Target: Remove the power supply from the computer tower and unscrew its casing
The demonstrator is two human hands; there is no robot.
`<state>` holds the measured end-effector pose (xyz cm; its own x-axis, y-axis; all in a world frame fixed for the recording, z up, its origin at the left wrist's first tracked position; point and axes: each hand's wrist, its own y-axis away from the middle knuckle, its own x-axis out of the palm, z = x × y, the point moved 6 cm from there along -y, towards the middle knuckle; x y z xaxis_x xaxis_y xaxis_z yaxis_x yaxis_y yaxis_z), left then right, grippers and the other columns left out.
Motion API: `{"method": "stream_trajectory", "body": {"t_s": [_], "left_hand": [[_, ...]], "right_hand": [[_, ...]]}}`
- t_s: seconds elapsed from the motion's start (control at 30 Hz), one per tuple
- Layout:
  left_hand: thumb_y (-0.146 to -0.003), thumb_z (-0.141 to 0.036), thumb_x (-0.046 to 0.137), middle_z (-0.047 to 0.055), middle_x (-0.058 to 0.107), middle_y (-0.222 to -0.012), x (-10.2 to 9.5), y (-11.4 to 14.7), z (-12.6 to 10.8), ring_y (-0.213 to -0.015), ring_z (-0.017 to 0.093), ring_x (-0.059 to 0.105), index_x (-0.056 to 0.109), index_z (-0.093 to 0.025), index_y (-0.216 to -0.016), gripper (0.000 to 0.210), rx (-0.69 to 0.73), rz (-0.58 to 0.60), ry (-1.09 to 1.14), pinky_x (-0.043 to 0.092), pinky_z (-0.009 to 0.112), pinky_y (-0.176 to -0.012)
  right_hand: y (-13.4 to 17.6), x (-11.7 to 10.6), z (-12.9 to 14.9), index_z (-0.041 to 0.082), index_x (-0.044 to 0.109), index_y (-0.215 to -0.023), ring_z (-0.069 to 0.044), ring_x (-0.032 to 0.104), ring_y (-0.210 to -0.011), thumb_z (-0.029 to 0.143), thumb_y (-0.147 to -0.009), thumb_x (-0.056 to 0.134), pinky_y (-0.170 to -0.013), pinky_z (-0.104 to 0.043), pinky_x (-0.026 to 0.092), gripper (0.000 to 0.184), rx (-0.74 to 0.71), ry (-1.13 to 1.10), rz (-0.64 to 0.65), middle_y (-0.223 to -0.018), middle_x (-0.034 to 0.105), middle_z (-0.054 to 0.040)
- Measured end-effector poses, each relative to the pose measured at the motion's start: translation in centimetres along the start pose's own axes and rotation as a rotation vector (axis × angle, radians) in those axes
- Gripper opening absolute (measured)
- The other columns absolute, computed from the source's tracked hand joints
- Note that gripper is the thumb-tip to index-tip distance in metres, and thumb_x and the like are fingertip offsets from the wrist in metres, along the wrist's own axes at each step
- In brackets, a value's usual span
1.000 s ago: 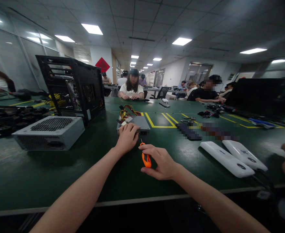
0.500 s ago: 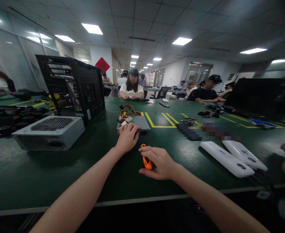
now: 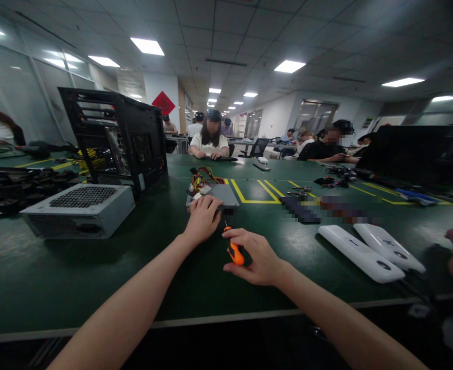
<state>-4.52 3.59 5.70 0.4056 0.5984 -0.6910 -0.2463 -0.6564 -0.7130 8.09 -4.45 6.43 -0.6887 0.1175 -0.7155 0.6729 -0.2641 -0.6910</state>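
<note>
A small grey computer power supply (image 3: 228,195) lies on the green tabletop in front of me, with a bundle of coloured wires (image 3: 206,176) at its far left. My left hand (image 3: 202,220) rests over its near left side, fingers bent across the top and gripping it. Close in front of the unit, my right hand (image 3: 256,258) holds an orange-and-black screwdriver (image 3: 237,255) by its handle, thumb and fingers around it. Its thin shaft points up toward the unit's near face. Whether the tip touches the unit, I cannot tell.
A larger power supply (image 3: 83,208) sits at left, before an open black computer case (image 3: 141,141). Two white devices (image 3: 359,253) lie at right, behind them a blurred dark object (image 3: 301,209). A black screen (image 3: 415,154) stands far right. A person (image 3: 211,141) sits across the table.
The screwdriver has tilted in my right hand, its handle end shifting slightly right, and its shaft now shows. My left hand and the power supply have stayed in place.
</note>
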Motion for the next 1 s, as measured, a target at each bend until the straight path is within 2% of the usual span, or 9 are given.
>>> {"method": "stream_trajectory", "body": {"t_s": [0.07, 0.13, 0.27, 0.47, 0.57, 0.7, 0.9, 1.0], "left_hand": [[-0.08, -0.021, 0.044, 0.006, 0.052, -0.106, 0.0, 0.0, 0.0, -0.099, 0.022, 0.045, 0.052, -0.023, -0.105, 0.027, 0.0, 0.002, -0.001, 0.029, 0.038, -0.085], [-0.08, -0.021, 0.044, 0.006, 0.052, -0.106, 0.1, 0.0, 0.0, -0.1, 0.022, 0.045, 0.052, -0.023, -0.105, 0.026, -0.002, 0.003, -0.001, 0.029, 0.038, -0.085], [-0.08, -0.021, 0.045, 0.006, 0.052, -0.106, 0.1, -0.1, 0.0, -0.099, 0.022, 0.045, 0.053, -0.023, -0.105, 0.026, -0.008, 0.005, 0.0, 0.029, 0.039, -0.085], [-0.081, -0.021, 0.044, 0.006, 0.052, -0.105, 0.0, 0.0, -0.1, -0.099, 0.022, 0.045, 0.052, -0.023, -0.105, 0.026, -0.011, 0.007, -0.008, 0.029, 0.038, -0.085], [-0.081, -0.021, 0.044, 0.006, 0.052, -0.105, 0.0, 0.0, -0.1, -0.099, 0.022, 0.045, 0.052, -0.023, -0.105, 0.026, -0.008, 0.011, -0.006, 0.029, 0.038, -0.085], [-0.081, -0.021, 0.043, 0.006, 0.052, -0.106, 0.0, 0.0, -0.1, -0.1, 0.022, 0.044, 0.052, -0.023, -0.104, 0.025, -0.007, 0.007, -0.005, 0.029, 0.039, -0.085], [-0.08, -0.02, 0.043, 0.006, 0.052, -0.105, -0.1, 0.0, -0.2, -0.1, 0.023, 0.044, 0.052, -0.023, -0.105, 0.026, -0.007, 0.006, 0.0, 0.029, 0.039, -0.085], [-0.079, -0.02, 0.045, 0.006, 0.052, -0.106, -0.1, 0.0, -0.1, -0.101, 0.023, 0.044, 0.052, -0.023, -0.104, 0.027, -0.008, 0.007, 0.003, 0.029, 0.039, -0.086]], "right_hand": [[0.1, -0.2, -0.3, 0.017, 0.041, -0.099, -0.02, 0.057, -0.093, 0.042, -0.075, 0.058, -0.075, -0.033, 0.048, 0.038, 0.032, -0.068, -0.022, -0.103, 0.056, -0.0129], [0.1, -0.2, -0.1, 0.017, 0.041, -0.106, -0.021, 0.054, -0.1, 0.039, -0.077, 0.055, -0.081, -0.036, 0.046, 0.039, 0.021, -0.096, 0.016, -0.107, 0.054, -0.0134], [-0.2, 0.0, 0.4, 0.017, 0.042, -0.114, -0.023, 0.051, -0.104, 0.035, -0.081, 0.049, -0.083, -0.038, 0.045, 0.039, -0.021, -0.003, 0.09, -0.113, 0.052, -0.0134], [0.2, -0.6, -0.6, 0.019, 0.04, -0.101, -0.021, 0.058, -0.09, 0.039, -0.076, 0.056, -0.074, -0.035, 0.049, 0.035, 0.041, -0.049, -0.074, -0.104, 0.055, -0.0127], [0.3, -0.5, -0.7, 0.018, 0.04, -0.107, -0.021, 0.055, -0.097, 0.038, -0.078, 0.053, -0.078, -0.036, 0.048, 0.038, 0.045, -0.097, -0.05, -0.109, 0.052, -0.0137], [0.1, -0.5, -0.2, 0.016, 0.042, -0.115, -0.022, 0.051, -0.104, 0.034, -0.083, 0.045, -0.083, -0.037, 0.046, 0.036, 0.008, -0.052, 0.026, -0.114, 0.049, -0.0143], [0.4, -0.8, -1.1, 0.019, 0.042, -0.099, -0.02, 0.057, -0.09, 0.041, -0.079, 0.053, -0.073, -0.034, 0.049, 0.032, 0.07, -0.062, -0.099, -0.103, 0.054, -0.0115], [0.5, -0.7, -1.2, 0.019, 0.041, -0.102, -0.021, 0.057, -0.092, 0.043, -0.078, 0.054, -0.074, -0.035, 0.048, 0.036, 0.072, -0.091, -0.082, -0.106, 0.053, -0.0126]]}}
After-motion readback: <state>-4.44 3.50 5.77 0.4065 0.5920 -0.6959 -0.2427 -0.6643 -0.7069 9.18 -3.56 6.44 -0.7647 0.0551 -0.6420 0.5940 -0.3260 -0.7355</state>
